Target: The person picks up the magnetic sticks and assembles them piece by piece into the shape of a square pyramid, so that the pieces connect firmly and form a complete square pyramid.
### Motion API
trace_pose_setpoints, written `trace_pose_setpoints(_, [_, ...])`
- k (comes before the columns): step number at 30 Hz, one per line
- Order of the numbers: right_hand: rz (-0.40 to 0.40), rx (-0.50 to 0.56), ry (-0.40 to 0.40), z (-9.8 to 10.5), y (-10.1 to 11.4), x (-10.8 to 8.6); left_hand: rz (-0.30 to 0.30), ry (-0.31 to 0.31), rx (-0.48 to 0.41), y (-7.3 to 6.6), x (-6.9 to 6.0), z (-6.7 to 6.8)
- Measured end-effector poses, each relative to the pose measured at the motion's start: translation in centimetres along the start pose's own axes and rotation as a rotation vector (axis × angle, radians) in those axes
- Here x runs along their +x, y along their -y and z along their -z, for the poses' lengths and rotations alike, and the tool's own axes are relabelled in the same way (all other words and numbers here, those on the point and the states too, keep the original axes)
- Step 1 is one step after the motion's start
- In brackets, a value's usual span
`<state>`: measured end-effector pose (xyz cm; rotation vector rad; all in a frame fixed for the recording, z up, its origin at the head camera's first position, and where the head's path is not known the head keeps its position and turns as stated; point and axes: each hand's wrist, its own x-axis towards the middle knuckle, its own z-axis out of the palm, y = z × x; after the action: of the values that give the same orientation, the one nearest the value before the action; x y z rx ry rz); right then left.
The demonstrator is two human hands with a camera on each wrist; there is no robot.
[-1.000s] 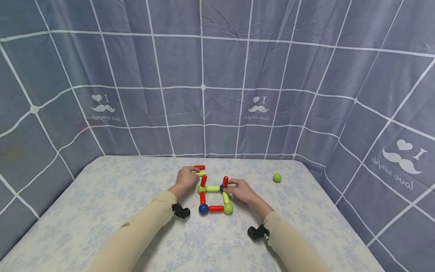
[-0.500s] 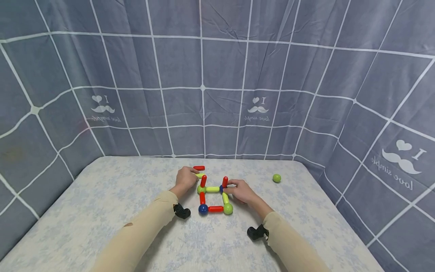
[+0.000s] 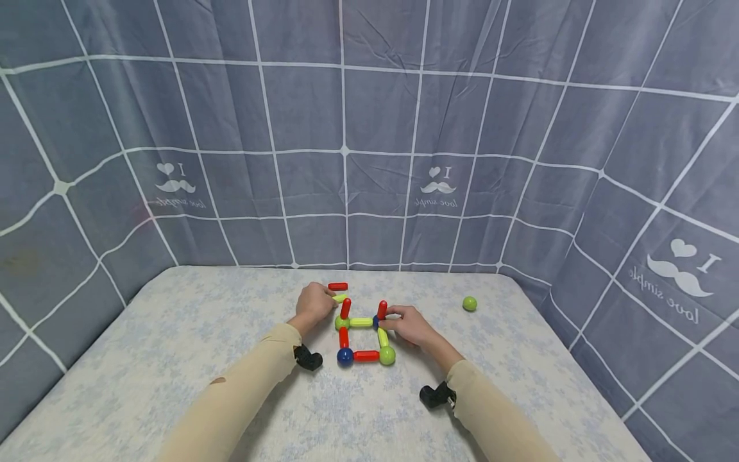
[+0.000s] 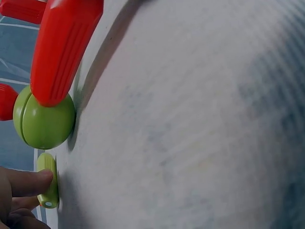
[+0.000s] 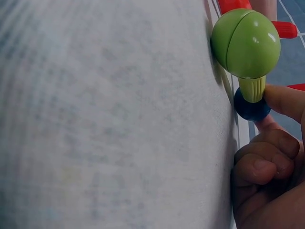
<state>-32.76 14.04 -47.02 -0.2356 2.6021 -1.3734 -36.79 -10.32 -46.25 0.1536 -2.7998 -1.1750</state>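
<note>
Fingers of the left hand point(image 3: 314, 303) pinch a yellow-green rod point(image 3: 340, 298) just behind the far left corner of the square rod-and-ball frame point(image 3: 366, 356), and a loose red rod point(image 3: 338, 287) lies farther behind that corner. The right hand point(image 3: 408, 325) pinches the blue ball point(image 5: 252, 109) at the frame's far right corner between thumb and finger, while a loose green ball point(image 3: 470, 303) sits well apart to the frame's right.

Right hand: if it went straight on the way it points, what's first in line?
The right hand would likely meet the far blue ball first; it appears to touch that ball, though depth is hard to judge.
</note>
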Motion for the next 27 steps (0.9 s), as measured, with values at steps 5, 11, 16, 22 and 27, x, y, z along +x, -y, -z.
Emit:
trace_pose_setpoints(5, [-0.007,0.008,0.001,0.0,0.1,-0.1,0.021,-0.005,-0.034,0.1,-0.4,0.1])
trace_pose_setpoints(11, [-0.011,-0.011,-0.007,0.0,0.1,0.0,0.078,-0.013,-0.152,0.2,-0.9,0.1])
trace_pose_setpoints(16, [-0.015,-0.019,-0.007,0.0,0.1,0.0,0.088,-0.027,-0.213,0.2,-1.4,0.4])
trace_pose_setpoints(22, [-0.013,-0.014,0.003,0.0,0.0,0.0,0.091,-0.030,-0.258,0.5,-2.1,0.8])
trace_pose_setpoints(27, [-0.025,-0.013,-0.004,-0.1,-0.1,0.0,0.116,-0.018,-0.290,0.6,-2.7,1.1])
